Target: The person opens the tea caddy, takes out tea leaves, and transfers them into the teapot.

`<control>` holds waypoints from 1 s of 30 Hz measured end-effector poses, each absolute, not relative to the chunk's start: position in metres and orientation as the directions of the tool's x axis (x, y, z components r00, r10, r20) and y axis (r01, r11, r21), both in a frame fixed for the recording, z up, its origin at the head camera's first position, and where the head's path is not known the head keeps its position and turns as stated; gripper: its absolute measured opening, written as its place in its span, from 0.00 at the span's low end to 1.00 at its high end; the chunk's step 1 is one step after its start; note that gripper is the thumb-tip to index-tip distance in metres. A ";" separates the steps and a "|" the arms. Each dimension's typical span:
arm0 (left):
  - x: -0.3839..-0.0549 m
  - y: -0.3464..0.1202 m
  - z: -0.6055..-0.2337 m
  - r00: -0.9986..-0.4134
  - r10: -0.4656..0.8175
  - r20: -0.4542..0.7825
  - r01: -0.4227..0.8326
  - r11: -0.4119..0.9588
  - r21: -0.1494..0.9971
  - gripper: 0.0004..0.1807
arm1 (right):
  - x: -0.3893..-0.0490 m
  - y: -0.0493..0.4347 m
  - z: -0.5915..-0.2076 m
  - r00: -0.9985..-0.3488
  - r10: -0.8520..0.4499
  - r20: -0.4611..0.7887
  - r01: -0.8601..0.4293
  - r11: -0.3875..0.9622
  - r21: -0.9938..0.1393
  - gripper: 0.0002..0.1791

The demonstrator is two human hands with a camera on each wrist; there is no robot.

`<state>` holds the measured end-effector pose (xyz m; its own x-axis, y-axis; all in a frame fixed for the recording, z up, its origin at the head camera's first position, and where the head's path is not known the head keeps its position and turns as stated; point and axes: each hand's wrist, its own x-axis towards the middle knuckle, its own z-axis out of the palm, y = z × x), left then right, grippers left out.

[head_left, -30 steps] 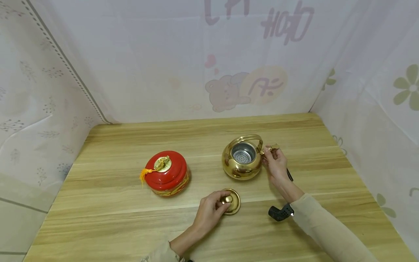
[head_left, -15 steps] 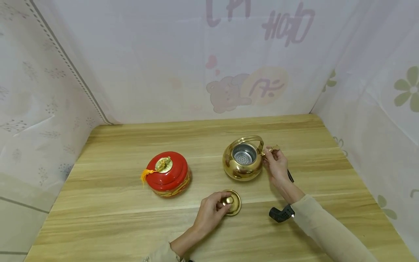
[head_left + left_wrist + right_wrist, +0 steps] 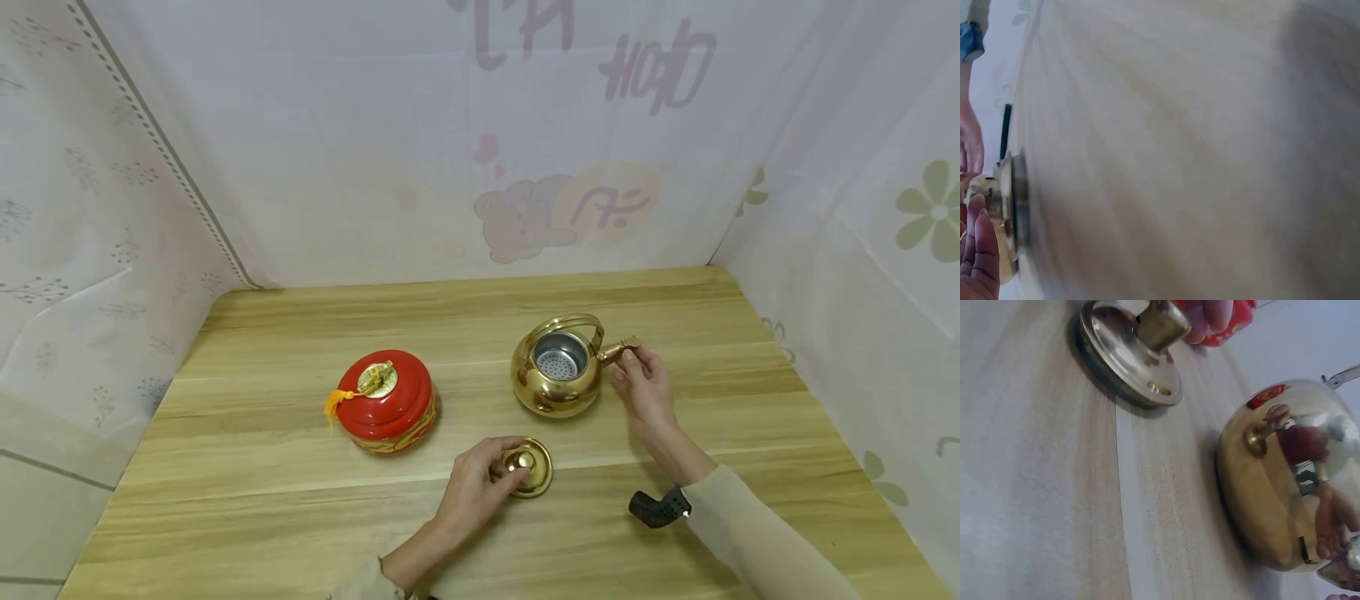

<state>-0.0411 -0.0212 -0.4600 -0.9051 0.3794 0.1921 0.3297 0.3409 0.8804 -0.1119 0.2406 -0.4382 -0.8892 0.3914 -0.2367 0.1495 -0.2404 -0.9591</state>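
Observation:
A round gold teapot (image 3: 551, 396) stands with its top uncovered, showing a perforated metal strainer (image 3: 558, 364) inside. Its arched handle is up and its spout (image 3: 617, 350) points right. My right hand (image 3: 651, 396) is beside the spout, thumb near its underside; some fingers are hidden. In the right wrist view the teapot (image 3: 1272, 494) fills the right side, with only fingertips visible at the corner. The gold lid (image 3: 538, 477) lies on the table, knob up, in front of the teapot. My left hand (image 3: 476, 483) pinches its knob, also visible in the left wrist view on the lid (image 3: 1019, 200).
To the left of the teapot sits a red lidded jar (image 3: 386, 408) with a gold medallion and an orange tassel (image 3: 341, 400). The wooden table (image 3: 262, 500) is bordered by printed cloth walls (image 3: 375, 167). A black wrist camera (image 3: 660, 508) is on the right forearm.
My right hand has drawn slightly right and toward me, off the spout, leaving more of the spout visible. My left hand stays at the lid. The teapot stays in place.

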 end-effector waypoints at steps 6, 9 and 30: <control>-0.044 -0.032 -0.445 -0.909 0.352 0.226 0.345 0.327 0.880 0.19 | -0.092 0.246 -0.425 -0.857 0.470 -0.212 0.041 -0.348 -0.936 0.15; -0.046 -0.039 -0.437 -0.916 0.322 0.241 0.346 0.323 0.881 0.19 | -0.085 0.245 -0.417 -0.843 0.517 -0.152 -0.083 -0.402 -0.912 0.15; -0.071 -0.115 -0.390 -0.826 0.076 0.558 0.527 0.457 0.717 0.20 | -0.073 0.145 -0.379 -0.924 0.263 0.278 -0.347 -0.266 -0.900 0.13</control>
<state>-0.0709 -0.1153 -0.3902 -0.8261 0.0763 0.5583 0.5267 0.4568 0.7169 -0.0730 0.1447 -0.3785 -0.9238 0.2627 0.2784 -0.3466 -0.2656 -0.8996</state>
